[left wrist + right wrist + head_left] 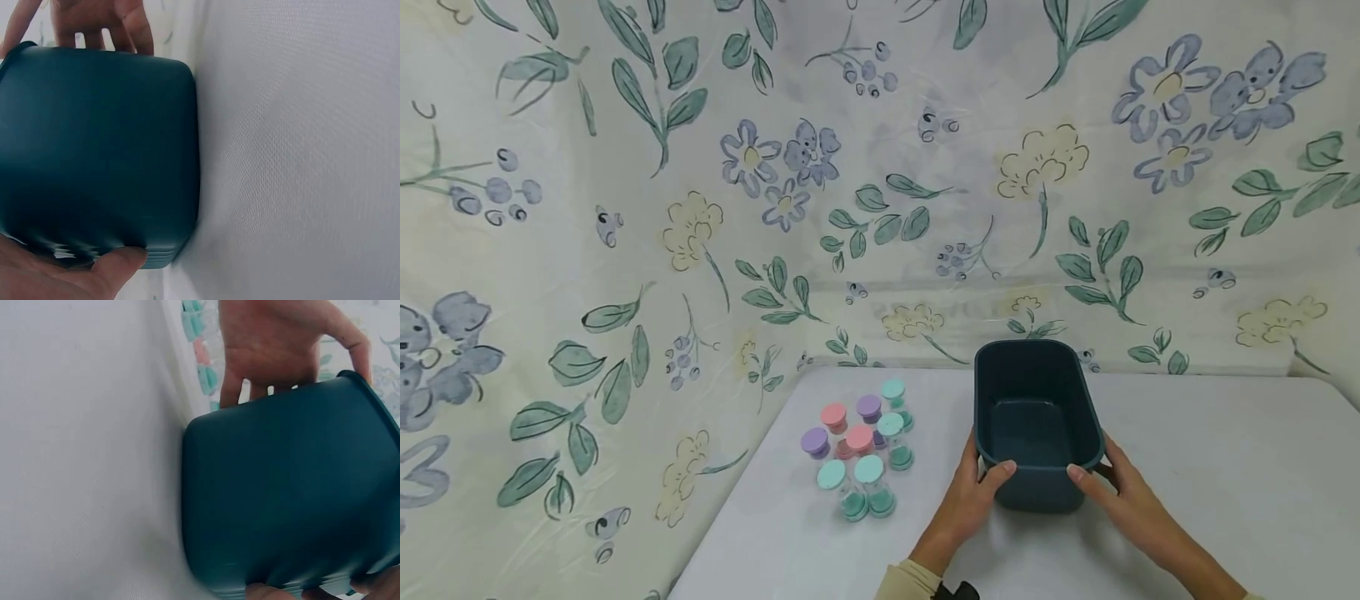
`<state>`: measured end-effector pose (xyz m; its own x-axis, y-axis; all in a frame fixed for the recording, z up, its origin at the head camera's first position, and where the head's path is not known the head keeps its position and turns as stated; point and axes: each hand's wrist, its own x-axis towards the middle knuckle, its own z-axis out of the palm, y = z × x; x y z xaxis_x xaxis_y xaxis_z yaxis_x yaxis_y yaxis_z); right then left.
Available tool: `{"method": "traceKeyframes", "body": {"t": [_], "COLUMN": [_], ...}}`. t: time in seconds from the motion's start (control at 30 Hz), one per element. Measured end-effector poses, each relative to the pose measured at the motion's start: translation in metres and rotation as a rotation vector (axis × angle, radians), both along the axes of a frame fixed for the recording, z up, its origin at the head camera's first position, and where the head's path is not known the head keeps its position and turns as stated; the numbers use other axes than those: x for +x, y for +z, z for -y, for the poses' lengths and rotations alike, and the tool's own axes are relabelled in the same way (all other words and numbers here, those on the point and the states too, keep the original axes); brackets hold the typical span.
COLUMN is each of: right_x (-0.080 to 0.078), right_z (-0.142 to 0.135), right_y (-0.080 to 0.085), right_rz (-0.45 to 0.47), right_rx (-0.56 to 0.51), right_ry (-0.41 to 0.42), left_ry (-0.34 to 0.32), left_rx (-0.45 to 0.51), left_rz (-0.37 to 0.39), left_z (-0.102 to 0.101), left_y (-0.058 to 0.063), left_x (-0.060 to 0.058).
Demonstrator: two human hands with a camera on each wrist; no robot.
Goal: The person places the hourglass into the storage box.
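A dark teal plastic basket (1037, 490) is held between both hands over the right half of the white table. My left hand (964, 498) grips its near left corner, thumb on the rim and fingers along the side. At the near right corner my right hand (1126, 500) grips it the same way. Close to the table surface, the smooth end wall of the basket (100, 144) fills much of the left wrist view. In the right wrist view the basket (287, 481) shows with fingers against its slotted side. Its inside holds nothing visible.
Left of the basket stand several small clear jars with coloured lids: mint (869, 469), pink (860, 438) and purple (815, 442). The white table (1225, 450) runs back to a floral cloth (880, 208) hanging behind and along the left.
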<state>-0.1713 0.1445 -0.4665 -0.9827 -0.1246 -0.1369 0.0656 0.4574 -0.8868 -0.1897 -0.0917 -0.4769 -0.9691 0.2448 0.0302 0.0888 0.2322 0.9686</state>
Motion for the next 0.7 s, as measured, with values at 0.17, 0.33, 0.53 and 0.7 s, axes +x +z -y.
{"method": "traceKeyframes", "body": {"t": [0.17,0.33,0.53,0.7], "right_x": [0.0,0.0,-0.003,-0.005], "right_z": [-0.002,-0.008,-0.013,-0.013], "right_y": [0.001,0.005,0.014,0.019], "right_rz": [-0.023,-0.037,-0.103,-0.167], "right_rx": [-0.012,-0.001,0.025,0.041], "right_ry": [0.017,0.044,0.061,0.079], "left_ry": [0.0,-0.011,-0.008,-0.007], "left_rx": [0.004,0.018,0.028,0.031], "left_rz": [-0.001,-0.009,-0.002,-0.001], "left_z": [0.001,0.0,-0.001,-0.001], "left_y": [-0.001,-0.001,-0.001,-0.001], "left_x": [0.0,0.0,0.001,0.001]}}
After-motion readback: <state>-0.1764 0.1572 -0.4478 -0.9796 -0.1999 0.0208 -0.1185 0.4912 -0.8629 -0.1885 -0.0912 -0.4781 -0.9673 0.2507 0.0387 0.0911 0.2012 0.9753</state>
